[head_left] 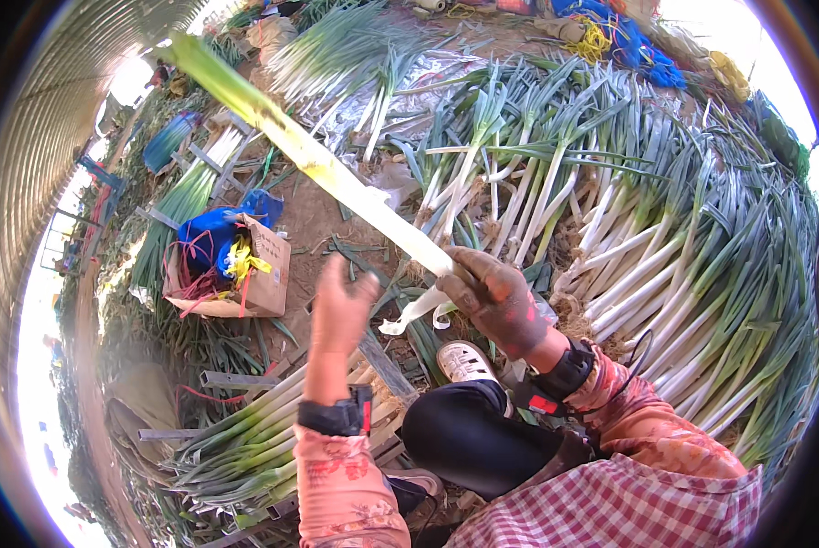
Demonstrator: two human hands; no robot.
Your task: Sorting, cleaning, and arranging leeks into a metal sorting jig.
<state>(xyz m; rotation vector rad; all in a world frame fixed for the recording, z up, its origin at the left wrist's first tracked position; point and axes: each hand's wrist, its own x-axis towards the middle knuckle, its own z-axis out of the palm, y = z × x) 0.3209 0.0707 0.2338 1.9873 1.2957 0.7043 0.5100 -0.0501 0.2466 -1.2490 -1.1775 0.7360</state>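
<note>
My right hand [505, 301], in a dirty dark glove, is closed around the white root end of a leek [341, 183]. The stalk slants up and left from the grip, its pale green top nearest the camera. Below the fingers hangs a thin whitish peeled strip [417, 309]; whether it is still joined to the leek I cannot tell. My left hand [341, 306] is raised to the left of the stalk, apart from it, slightly blurred. Its thumb stands off from the fingers and nothing shows in it.
A large heap of leeks [647, 247] lies to the right. Trimmed leeks [254, 438] rest on a metal frame [387, 367] at lower left. A cardboard box [268, 274] with blue and yellow ties stands left. More leeks [336, 55] lie at the back. My shoe [464, 363] is below the right hand.
</note>
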